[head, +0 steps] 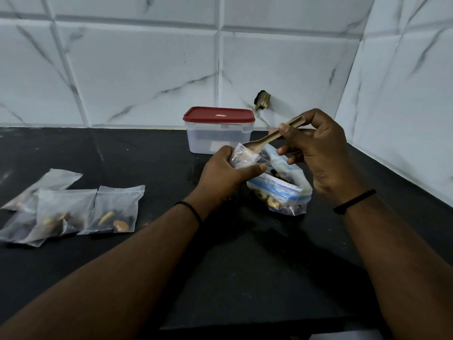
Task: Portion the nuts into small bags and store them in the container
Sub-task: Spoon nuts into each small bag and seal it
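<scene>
My left hand [224, 174] grips a small clear bag [241, 157] with its mouth held upward. My right hand [318, 153] holds a tan wooden spoon [269, 138] by the handle, and the spoon's bowl rests at the mouth of that small bag. Just below both hands lies a large zip bag of mixed nuts [282, 195], open at the top, with a blue seal strip. A clear container with a red lid [218, 130] stands shut behind the hands near the wall. Several small filled bags [73, 209] lie flat on the left.
The black countertop [171, 266] runs to a tiled marble-look wall at the back and right. A dark hole with a fitting [262, 100] shows in the wall behind the container. The counter's front edge lies near the frame's bottom.
</scene>
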`<state>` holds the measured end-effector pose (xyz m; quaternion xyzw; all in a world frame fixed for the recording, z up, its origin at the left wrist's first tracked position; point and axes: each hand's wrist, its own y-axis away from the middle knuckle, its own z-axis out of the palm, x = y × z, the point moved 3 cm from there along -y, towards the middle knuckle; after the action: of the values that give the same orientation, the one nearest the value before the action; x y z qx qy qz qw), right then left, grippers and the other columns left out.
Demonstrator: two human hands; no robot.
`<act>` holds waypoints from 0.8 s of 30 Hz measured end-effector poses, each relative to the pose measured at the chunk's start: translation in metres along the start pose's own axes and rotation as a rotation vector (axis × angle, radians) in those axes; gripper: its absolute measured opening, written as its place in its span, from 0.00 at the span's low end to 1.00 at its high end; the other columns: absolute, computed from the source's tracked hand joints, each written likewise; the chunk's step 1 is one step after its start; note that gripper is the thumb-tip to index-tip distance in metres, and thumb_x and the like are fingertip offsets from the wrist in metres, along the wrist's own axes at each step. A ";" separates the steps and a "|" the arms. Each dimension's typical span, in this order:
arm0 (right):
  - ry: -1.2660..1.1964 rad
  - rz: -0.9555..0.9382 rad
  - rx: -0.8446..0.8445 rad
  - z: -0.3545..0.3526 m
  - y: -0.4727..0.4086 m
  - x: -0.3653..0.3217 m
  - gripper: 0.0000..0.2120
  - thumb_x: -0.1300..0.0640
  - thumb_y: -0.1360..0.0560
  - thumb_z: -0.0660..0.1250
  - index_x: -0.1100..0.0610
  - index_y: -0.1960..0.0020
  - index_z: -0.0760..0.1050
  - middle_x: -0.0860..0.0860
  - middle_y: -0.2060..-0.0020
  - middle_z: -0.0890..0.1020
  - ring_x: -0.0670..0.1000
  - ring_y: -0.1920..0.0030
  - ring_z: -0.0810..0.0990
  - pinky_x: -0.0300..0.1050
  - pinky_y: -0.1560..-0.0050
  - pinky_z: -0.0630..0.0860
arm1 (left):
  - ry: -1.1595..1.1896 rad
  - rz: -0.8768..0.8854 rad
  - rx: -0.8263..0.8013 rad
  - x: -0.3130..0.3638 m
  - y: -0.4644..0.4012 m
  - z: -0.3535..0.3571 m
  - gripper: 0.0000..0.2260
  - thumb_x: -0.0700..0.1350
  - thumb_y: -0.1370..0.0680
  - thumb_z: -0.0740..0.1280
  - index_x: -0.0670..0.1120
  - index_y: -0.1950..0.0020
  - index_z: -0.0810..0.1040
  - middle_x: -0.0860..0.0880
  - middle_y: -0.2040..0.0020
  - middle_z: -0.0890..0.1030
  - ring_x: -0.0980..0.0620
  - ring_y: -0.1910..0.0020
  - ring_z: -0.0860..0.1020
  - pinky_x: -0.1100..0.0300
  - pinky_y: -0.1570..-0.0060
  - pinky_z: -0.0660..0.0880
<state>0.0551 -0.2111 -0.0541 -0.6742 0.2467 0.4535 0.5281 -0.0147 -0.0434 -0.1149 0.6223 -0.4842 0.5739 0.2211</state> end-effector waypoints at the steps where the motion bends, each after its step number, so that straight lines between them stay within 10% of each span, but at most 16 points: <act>1: -0.033 0.061 0.033 -0.001 -0.001 0.004 0.08 0.57 0.25 0.73 0.56 0.54 0.73 0.54 0.63 0.85 0.53 0.69 0.83 0.42 0.73 0.75 | 0.001 -0.003 -0.001 -0.001 0.000 0.000 0.21 0.54 0.33 0.79 0.49 0.45 0.77 0.50 0.50 0.83 0.53 0.51 0.82 0.50 0.48 0.82; 6: -0.195 0.356 0.269 -0.018 -0.009 0.028 0.06 0.56 0.23 0.71 0.56 0.51 0.74 0.55 0.61 0.83 0.45 0.76 0.75 0.37 0.76 0.69 | -0.078 0.055 -0.019 0.002 0.001 -0.001 0.23 0.56 0.33 0.79 0.49 0.44 0.76 0.52 0.48 0.82 0.54 0.50 0.81 0.55 0.51 0.81; 11: 0.340 0.067 0.456 -0.043 -0.021 0.033 0.09 0.51 0.26 0.70 0.52 0.58 0.73 0.50 0.63 0.83 0.49 0.67 0.81 0.47 0.66 0.77 | -0.243 0.207 -0.073 0.013 0.007 -0.003 0.23 0.52 0.34 0.80 0.51 0.45 0.74 0.55 0.48 0.76 0.55 0.50 0.78 0.64 0.53 0.77; 24: 0.282 0.209 -0.017 -0.010 -0.023 0.059 0.08 0.55 0.25 0.73 0.53 0.60 0.75 0.57 0.59 0.85 0.43 0.71 0.79 0.37 0.68 0.71 | -0.388 0.167 -0.157 0.006 0.005 -0.002 0.24 0.47 0.34 0.81 0.51 0.41 0.76 0.54 0.44 0.79 0.55 0.47 0.79 0.59 0.46 0.80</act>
<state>0.1048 -0.2047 -0.0936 -0.7063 0.3832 0.4089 0.4325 -0.0208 -0.0461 -0.1108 0.6599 -0.6106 0.4201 0.1232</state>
